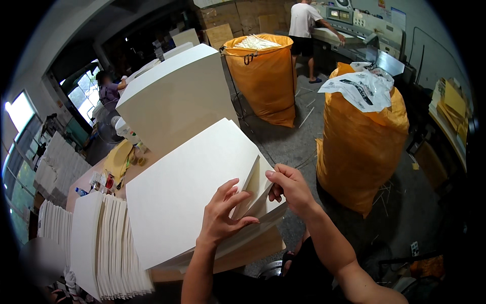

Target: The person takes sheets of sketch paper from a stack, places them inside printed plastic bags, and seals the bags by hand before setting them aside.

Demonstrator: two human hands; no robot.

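A wide stack of large white paper sheets (187, 177) lies on the table in front of me. At its right edge several sheets are lifted and curl back, showing a gap beneath them. My right hand (292, 188) pinches the corner of the sheets there between thumb and fingers. My left hand (223, 210) is beside the curled edge, thumb and fingers spread apart and curved toward it. Whether its fingertips touch the paper is hard to tell. Behind the stack stands a much taller block of white sheets (177, 91).
Fanned paper bundles (109, 243) stand at the left. Tape rolls, a white bottle (126, 130) and yellow sheets (117, 159) lie behind them. Two large orange sacks (263, 76) stand on the floor (304, 121), which has paper strips on it. A person (304, 30) works at a machine (354, 25); another is at far left.
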